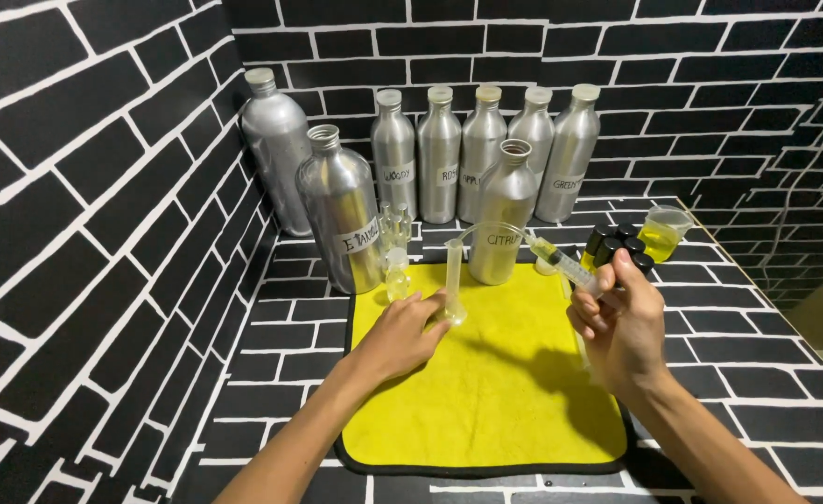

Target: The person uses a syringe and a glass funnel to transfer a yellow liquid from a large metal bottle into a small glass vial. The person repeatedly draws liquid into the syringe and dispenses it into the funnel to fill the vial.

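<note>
My right hand [621,322] holds a plastic syringe [561,263] with yellowish liquid, its tip pointing up-left. A thin clear tube [486,227] arcs from the syringe tip over to a small clear measuring cylinder [453,278] standing on a yellow cloth [486,392]. My left hand [402,331] rests on the cloth with its fingers on the cylinder's base. Just behind the cylinder stands an open aluminium bottle [503,219] with a white label.
A second open aluminium bottle [341,215] stands left of the cloth, with small glass vials [394,252] beside it. Several capped aluminium bottles [439,154] line the back wall. Small dark-capped bottles [617,245] and a beaker of yellow liquid [663,233] sit at the right.
</note>
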